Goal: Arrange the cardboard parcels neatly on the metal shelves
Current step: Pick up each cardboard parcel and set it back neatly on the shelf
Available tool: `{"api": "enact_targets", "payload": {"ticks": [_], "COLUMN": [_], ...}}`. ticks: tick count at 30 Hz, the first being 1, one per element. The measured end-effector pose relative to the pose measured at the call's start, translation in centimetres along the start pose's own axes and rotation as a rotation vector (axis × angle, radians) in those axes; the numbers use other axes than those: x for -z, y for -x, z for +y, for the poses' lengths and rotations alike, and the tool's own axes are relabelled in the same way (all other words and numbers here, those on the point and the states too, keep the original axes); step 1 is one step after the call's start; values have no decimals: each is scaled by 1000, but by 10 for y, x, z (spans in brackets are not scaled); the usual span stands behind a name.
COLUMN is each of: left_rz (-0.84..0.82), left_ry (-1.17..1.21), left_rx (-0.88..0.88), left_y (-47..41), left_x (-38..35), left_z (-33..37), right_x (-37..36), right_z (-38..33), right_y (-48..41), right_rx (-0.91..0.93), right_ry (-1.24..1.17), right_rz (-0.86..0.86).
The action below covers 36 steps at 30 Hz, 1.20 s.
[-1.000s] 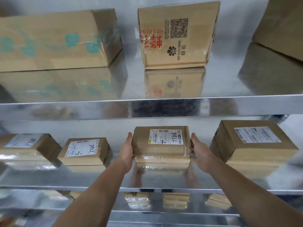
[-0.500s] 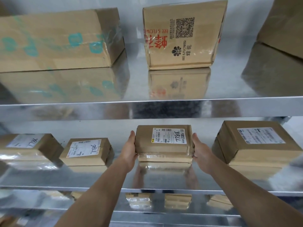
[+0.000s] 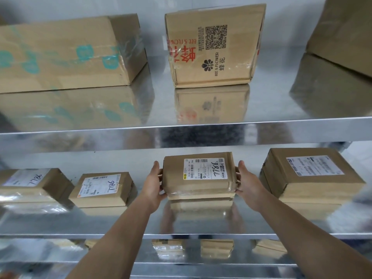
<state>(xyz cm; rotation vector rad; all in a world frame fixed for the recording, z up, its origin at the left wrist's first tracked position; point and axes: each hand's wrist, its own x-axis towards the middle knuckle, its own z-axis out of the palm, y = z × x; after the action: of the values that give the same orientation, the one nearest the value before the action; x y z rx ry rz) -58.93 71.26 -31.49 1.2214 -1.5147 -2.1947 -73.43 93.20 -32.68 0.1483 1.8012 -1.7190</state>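
On the middle shelf, the labelled parcel has edged a little deeper and sits flat (placement looks nearly done); the left hand and right hand still clasp its two sides.

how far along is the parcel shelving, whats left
Done: two small parcels and a larger parcel sit flat on the middle shelf. In hand: the left hand and right hand grip the 7786 parcel by its sides, between them. Left: release it squared up; perhaps straighten the Bee & Flower box above.
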Motion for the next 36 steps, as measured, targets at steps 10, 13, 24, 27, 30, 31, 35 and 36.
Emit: {"api": "enact_targets", "payload": {"ticks": [10,13,24,27,30,31,35,36], "left_rz": [22,21,35,61,75,73,69,67], "left_ry": [10,8,32,48,39,40,43,44], "left_rx": [-41,-45,-73,-70,-72,-72,-74,-76], "left_y": [8,12,18,19,21,21,24,25], "left_x": [2,0,3,4,3,2,0,-1], "left_z": [3,6,6,5,3,1,-1,-1], "right_x": [0,-2,0,2,3,2,1,1], "right_z": [-7,-8,-9,-7,-3,-3,-1,-2], "right_y": [11,14,17,15,12,13,16,18], "right_rx": [-9,-16,13,35,44,45,46,46], "right_ry": [-57,-62,-161,-179,-193,-193,-192,-192], "right_rz": [7,6,66,70,74,73,71,68]}}
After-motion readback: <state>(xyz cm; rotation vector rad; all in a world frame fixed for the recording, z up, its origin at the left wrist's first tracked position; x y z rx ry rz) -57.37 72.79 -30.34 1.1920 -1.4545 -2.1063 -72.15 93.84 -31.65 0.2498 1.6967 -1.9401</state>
